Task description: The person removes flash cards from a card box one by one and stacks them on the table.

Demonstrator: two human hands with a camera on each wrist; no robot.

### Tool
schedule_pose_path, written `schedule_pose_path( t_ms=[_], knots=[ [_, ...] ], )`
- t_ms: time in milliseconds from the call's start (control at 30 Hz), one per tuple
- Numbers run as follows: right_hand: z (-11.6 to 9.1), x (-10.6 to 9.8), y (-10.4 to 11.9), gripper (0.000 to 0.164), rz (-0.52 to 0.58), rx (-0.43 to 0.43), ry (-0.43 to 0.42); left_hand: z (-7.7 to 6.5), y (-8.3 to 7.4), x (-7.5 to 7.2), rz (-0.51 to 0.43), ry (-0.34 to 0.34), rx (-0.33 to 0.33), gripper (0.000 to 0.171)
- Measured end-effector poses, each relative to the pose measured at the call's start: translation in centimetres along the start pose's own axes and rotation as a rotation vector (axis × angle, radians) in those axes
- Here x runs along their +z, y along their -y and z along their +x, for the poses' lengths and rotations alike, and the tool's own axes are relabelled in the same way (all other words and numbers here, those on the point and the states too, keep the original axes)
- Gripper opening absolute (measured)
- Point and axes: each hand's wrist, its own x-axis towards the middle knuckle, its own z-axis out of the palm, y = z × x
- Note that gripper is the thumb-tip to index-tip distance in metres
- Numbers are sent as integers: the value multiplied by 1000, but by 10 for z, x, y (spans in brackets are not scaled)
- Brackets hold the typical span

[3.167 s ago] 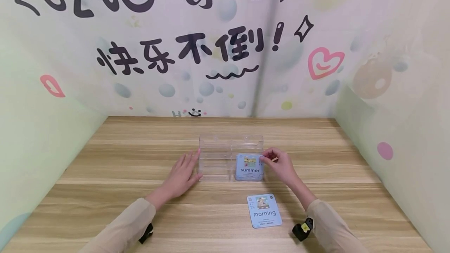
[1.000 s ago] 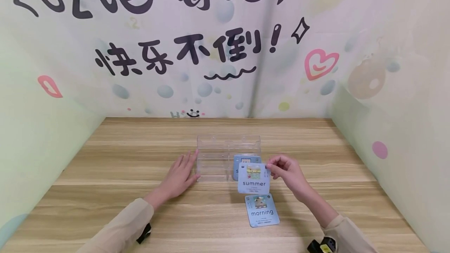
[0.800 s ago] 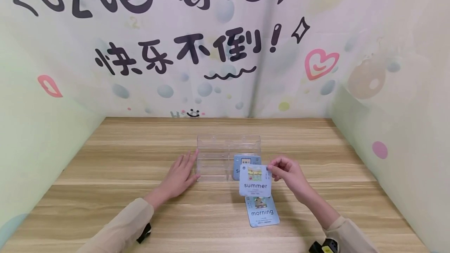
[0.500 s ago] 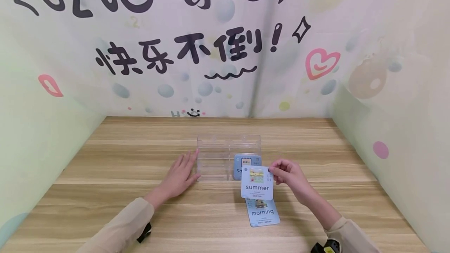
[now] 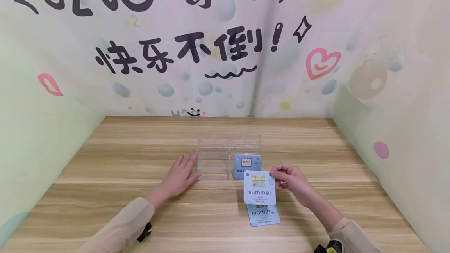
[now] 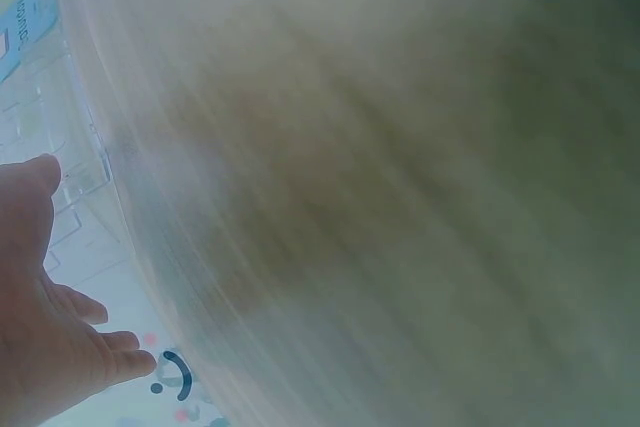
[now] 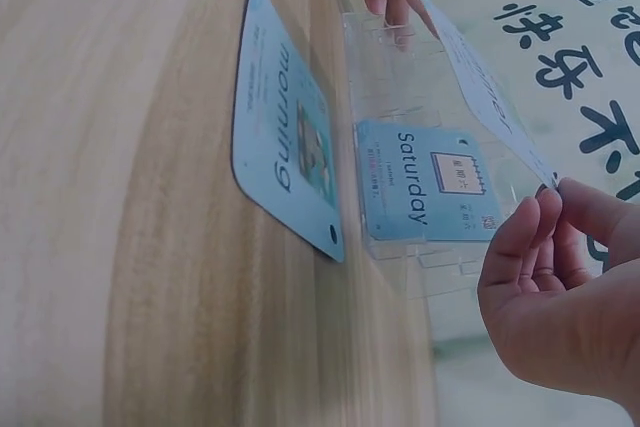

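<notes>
right hand (image 5: 291, 179) had the summer card (image 5: 259, 186) pinched by a corner, off to that hand's left above the morning card (image 5: 263, 214), left hand (image 5: 178, 175) outstretched beside the rack (image 5: 213, 158)

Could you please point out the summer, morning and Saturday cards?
Summer card (image 5: 259, 188), head view: face centre.
Morning card (image 7: 284, 121), right wrist view: printed word.
Saturday card (image 7: 428, 183), right wrist view: face centre.
</notes>
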Motion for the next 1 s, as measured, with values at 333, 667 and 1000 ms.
schedule_pose_path(
  t_ms=[333,667,1000],
  knots=[
    [0,-5,-11,10,8,79,64,0,-3,-2,3,-3,4,76],
    [1,-8,-21,15,-15,138,89,0,-2,-2,3,7,-4,76],
    [1,-10,-31,12,-23,153,96,0,-2,-2,-3,2,0,75]
  ],
)
